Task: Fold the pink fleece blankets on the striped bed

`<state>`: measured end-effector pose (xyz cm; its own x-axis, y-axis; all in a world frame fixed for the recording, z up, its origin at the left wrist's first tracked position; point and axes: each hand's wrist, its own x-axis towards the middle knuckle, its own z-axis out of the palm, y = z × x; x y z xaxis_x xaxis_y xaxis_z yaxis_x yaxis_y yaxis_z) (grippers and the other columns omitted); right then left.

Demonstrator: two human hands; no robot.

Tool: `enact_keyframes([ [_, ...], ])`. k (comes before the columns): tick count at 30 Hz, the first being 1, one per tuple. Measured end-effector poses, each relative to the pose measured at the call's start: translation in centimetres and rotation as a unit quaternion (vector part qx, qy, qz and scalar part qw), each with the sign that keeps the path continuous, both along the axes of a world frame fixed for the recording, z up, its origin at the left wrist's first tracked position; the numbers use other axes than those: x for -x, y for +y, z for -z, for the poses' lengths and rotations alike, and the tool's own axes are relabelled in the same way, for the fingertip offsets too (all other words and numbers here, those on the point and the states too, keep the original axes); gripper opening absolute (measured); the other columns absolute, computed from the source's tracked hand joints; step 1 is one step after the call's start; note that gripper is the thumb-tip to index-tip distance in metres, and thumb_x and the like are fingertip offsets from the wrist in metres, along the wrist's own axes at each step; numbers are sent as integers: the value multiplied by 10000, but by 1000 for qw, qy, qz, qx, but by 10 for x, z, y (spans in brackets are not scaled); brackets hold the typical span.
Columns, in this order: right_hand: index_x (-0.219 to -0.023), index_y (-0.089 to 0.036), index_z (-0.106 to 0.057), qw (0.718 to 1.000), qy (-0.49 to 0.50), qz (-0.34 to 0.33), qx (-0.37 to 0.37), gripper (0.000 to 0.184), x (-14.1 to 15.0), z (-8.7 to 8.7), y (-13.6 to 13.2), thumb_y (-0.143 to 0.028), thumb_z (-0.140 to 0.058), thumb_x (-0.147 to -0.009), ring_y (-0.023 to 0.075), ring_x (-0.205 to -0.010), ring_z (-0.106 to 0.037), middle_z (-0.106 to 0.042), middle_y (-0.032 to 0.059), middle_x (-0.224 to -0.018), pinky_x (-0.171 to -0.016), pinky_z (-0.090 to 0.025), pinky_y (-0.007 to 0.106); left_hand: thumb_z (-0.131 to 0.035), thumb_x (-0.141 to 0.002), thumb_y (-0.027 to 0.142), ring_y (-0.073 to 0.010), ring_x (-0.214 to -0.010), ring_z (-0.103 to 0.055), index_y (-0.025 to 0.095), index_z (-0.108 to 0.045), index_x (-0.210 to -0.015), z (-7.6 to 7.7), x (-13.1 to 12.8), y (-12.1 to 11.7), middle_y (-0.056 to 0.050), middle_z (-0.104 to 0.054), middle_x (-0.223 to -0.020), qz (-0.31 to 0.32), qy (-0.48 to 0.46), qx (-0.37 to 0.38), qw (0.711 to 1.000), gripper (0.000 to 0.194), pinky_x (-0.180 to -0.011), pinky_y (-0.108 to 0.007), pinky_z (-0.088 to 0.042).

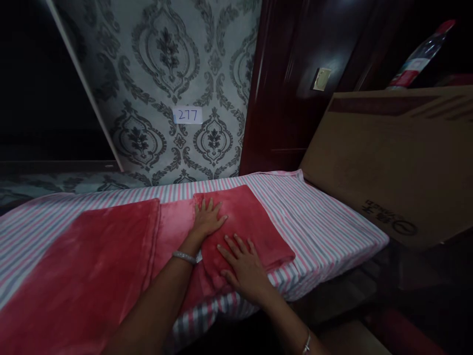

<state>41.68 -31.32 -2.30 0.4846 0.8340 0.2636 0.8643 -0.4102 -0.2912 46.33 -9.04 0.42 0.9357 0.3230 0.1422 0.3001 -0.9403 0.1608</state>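
Observation:
A plush red blanket (254, 212) lies partly folded on a table under a striped cloth. Its right end is turned over into a flap, and a wide folded part spreads out to the left. Between the two a lighter pink strip shows. My left hand (207, 218) rests flat on the upper left of the right flap, fingers spread. Lower down, near the front edge, my right hand (246, 271) presses on the same flap with its fingers apart. Neither hand grasps anything. A small white tag peeks out beside my left wrist.
Pink, grey and white striped cloth (318, 222) covers the table. To the right stands a large cardboard box (391, 162) with a plastic bottle (417, 59) on top. Behind are a patterned wall with a "277" label (187, 115), a dark screen (44, 88) and a dark red door (284, 79).

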Motion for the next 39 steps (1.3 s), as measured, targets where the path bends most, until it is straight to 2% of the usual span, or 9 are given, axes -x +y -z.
enact_keyframes([
  [6, -1542, -338, -391, 1000, -2, -3, 4, 590, -4, -2, 0, -492, -544, -993, 340, -1513, -217, -288, 47, -1646, -1185, -176, 655, -520, -919, 559, -429, -1516, -198, 263, -424, -1534, -4, 0, 0, -148, -280, -1642, 2, -5, 13, 1000, 689, -1188, -675, -140],
  [11, -1508, -285, -450, 1000, 24, -12, 11, 544, -8, -20, -1, -473, -537, -1005, 340, -1480, -292, -406, 86, -1587, -1172, -206, 648, -515, -924, 554, -441, -1504, -228, 233, -455, -1518, -24, 0, -11, -169, -331, -1618, -4, 26, -1, 1000, 678, -1188, -674, -127],
  [14, -1421, -220, -545, 998, 27, 1, -55, 434, -14, -36, -12, -373, -525, -1016, 280, -1345, -472, -573, 119, -1433, -1145, -313, 548, -505, -931, 553, -429, -1504, -237, 217, -458, -1515, -30, 5, -23, -173, -374, -1599, 28, 9, -26, 999, 675, -1201, -659, -92],
  [17, -1263, -181, -643, 985, 10, 29, -173, 322, -21, -38, -40, -269, -482, -998, 239, -1117, -591, -673, 118, -1187, -1015, -449, 430, -499, -941, 547, -420, -1507, -237, 244, -407, -1542, -20, 17, -35, -153, -341, -1620, 76, 6, -26, 997, 679, -1193, -666, -131],
  [21, -1220, -218, -642, 938, -24, 153, -312, 341, -32, -17, -90, -230, -462, -930, 268, -1108, -566, -636, 109, -1132, -992, -463, 459, -520, -944, 521, -397, -1522, -208, 263, -410, -1539, 4, 30, -40, -139, -321, -1632, 90, -11, -44, 995, 657, -1192, -666, -131],
  [25, -1306, -225, -579, 909, 4, 241, -340, 451, -49, 15, -121, -269, -505, -863, 287, -1139, -551, -607, 116, -1217, -994, -468, 505, -578, -921, 498, -401, -1513, -234, 270, -461, -1509, 13, 29, -38, -141, -360, -1613, 93, -48, -35, 994, 641, -1191, -672, -141],
  [28, -1352, -202, -535, 897, 79, 247, -357, 523, -60, 34, -120, -292, -523, -837, 257, -1105, -589, -591, 138, -1278, -936, -518, 440, -595, -914, 495, -405, -1507, -248, 279, -475, -1498, 13, 27, -37, -134, -369, -1609, 94, -54, -28, 994, 634, -1189, -676, -143],
  [31, -1393, -179, -497, 896, 109, 237, -358, 602, -66, 44, -111, -309, -544, -807, 255, -1182, -578, -584, 143, -1325, -1003, -492, 426, -583, -920, 494, -400, -1510, -242, 278, -467, -1503, 11, 27, -38, -131, -364, -1613, 92, -49, -30, 994, 632, -1191, -669, -146],
  [39, -1333, -152, -566, 905, 68, 267, -325, 610, -66, 47, -102, -250, -510, -733, 286, -1213, -568, -635, 143, -1281, -1064, -451, 445, -538, -938, 509, -396, -1510, -239, 262, -446, -1517, 9, 29, -40, -135, -349, -1620, 90, -36, -44, 994, 637, -1189, -653, -149],
])
